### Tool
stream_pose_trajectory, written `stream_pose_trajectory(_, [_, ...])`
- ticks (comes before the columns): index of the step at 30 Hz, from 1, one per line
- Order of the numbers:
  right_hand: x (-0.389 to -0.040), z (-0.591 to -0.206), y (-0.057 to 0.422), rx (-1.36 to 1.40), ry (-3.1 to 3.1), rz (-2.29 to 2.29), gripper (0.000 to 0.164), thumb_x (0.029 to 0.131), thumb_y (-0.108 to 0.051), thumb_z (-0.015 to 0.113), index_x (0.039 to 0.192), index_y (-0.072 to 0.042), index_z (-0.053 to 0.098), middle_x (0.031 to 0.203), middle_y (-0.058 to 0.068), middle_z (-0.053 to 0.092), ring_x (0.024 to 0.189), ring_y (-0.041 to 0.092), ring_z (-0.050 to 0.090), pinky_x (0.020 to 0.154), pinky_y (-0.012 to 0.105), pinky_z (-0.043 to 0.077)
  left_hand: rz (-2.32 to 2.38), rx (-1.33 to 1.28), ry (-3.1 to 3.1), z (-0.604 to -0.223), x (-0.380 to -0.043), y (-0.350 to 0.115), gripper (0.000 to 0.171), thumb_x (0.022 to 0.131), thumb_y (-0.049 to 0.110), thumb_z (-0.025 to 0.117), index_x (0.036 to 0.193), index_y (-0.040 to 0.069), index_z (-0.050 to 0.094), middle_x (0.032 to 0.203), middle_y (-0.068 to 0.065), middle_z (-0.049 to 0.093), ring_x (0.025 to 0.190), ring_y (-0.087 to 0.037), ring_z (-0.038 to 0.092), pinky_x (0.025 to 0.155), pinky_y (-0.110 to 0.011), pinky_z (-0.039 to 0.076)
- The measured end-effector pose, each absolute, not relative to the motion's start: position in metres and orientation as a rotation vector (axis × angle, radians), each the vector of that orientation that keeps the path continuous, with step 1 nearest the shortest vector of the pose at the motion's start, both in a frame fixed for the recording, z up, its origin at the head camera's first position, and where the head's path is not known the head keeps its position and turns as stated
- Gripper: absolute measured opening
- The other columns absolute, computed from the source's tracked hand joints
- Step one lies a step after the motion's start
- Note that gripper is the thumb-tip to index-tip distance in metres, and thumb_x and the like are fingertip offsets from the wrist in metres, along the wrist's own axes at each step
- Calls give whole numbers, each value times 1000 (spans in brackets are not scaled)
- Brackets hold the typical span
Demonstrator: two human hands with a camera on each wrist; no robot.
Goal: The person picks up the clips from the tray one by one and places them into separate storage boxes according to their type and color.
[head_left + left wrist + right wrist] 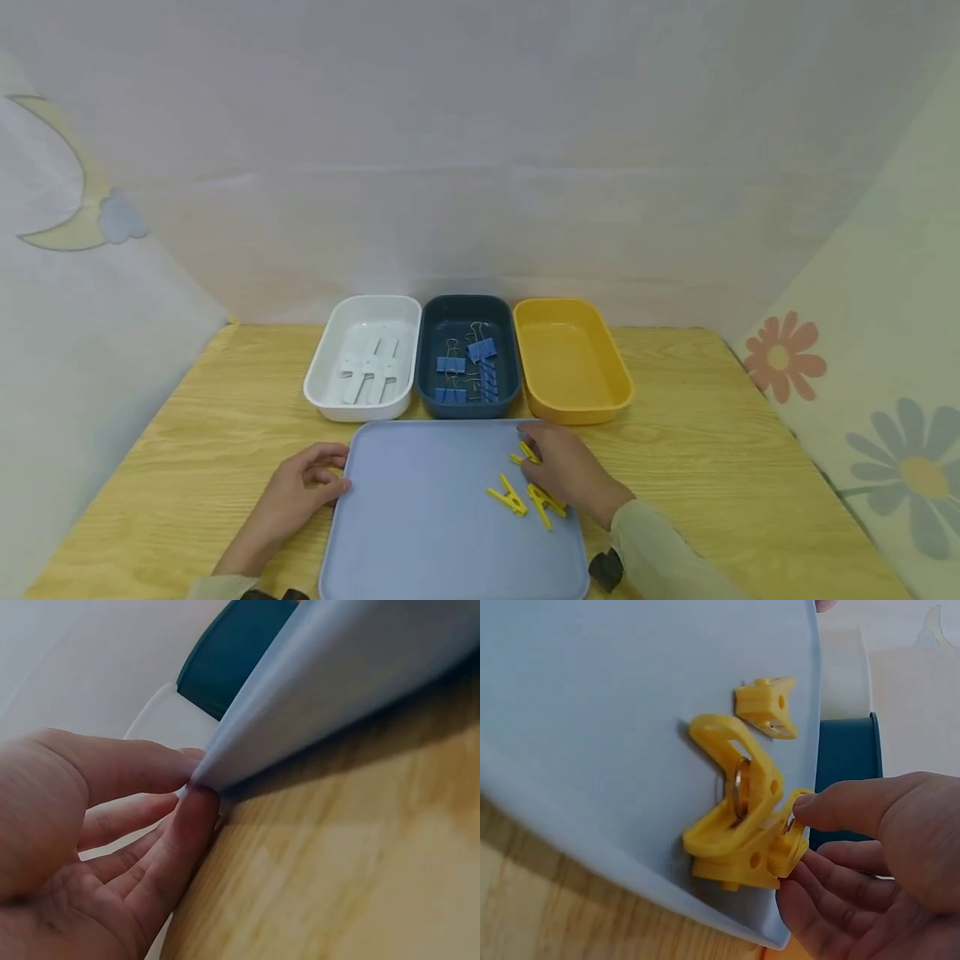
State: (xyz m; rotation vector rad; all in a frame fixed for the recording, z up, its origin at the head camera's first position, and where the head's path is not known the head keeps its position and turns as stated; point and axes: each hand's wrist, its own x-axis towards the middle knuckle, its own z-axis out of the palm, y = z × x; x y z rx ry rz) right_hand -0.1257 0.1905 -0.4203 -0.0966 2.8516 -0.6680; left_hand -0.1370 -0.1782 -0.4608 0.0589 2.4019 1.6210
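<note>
A light blue tray lies on the wooden table in front of me. At its left edge, my left hand grips the rim, with the thumb and a finger on the tray wall in the left wrist view. Several yellow clothespins lie on the tray's right side. My right hand reaches over them from the right. Its thumb and fingers pinch one yellow clothespin, close beside a larger-looking clothespin with a metal spring. Another clothespin lies farther off on the tray.
Behind the tray stand three bins side by side: a white bin with white clips, a dark blue bin with blue binder clips and a striped blue piece, and a yellow bin. A pale cloth wall rises behind them.
</note>
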Motion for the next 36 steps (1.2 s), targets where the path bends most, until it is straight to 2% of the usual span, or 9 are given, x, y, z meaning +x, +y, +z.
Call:
stream_pose_trajectory(5, [-127,-412,193,-24,2814,-739,45,85,-19,72,128,-10,62,98,-1,63,84,14,56,79,33,55,1636,64,2390,-466,-138,-181,46,80,6,75,123,4,60,114,-17,63,77,-10,63,66,-27,57])
stream_pose_trajectory(10, [-126,-397,196,0,2836,-842,38,86,-17,71,123,-13,64,92,-3,59,84,15,54,74,28,51,1627,67,2410,-470,-141,-183,45,80,8,76,122,5,60,111,-16,64,76,-10,63,65,-26,57])
stream_pose_trajectory(15, [-130,-386,208,-66,2922,-965,35,85,-13,73,120,-11,66,100,0,64,86,15,55,75,27,53,1639,88,2412,-473,-142,-185,45,79,8,76,121,5,61,109,-16,64,75,-9,63,65,-26,57])
stream_pose_trajectory(21, [-139,-384,231,-97,2914,-1180,38,88,-19,70,124,-9,64,112,7,66,90,18,61,71,23,55,1641,88,2393,-473,-143,-186,46,79,9,76,122,4,60,110,-16,63,76,-10,63,66,-26,57])
stream_pose_trajectory(24, [-146,-382,243,-106,2850,-1341,40,90,-22,68,127,-7,61,114,11,65,91,19,62,71,26,56,1642,85,2389,-473,-143,-186,47,79,9,77,122,4,60,111,-15,64,76,-10,63,66,-26,57])
stream_pose_trajectory(30, [-163,-380,258,-78,2726,-1533,44,93,-25,64,132,-6,57,117,14,60,91,13,64,78,27,58,1641,81,2377,-471,-142,-187,47,79,9,77,122,4,60,110,-16,63,76,-10,63,66,-26,57])
stream_pose_trajectory(36, [-180,-382,265,-20,2646,-1605,45,95,-28,61,135,-7,55,126,15,57,100,19,63,88,39,57,1634,82,2374,-468,-141,-185,47,80,10,76,123,4,60,111,-15,64,77,-10,62,66,-25,56])
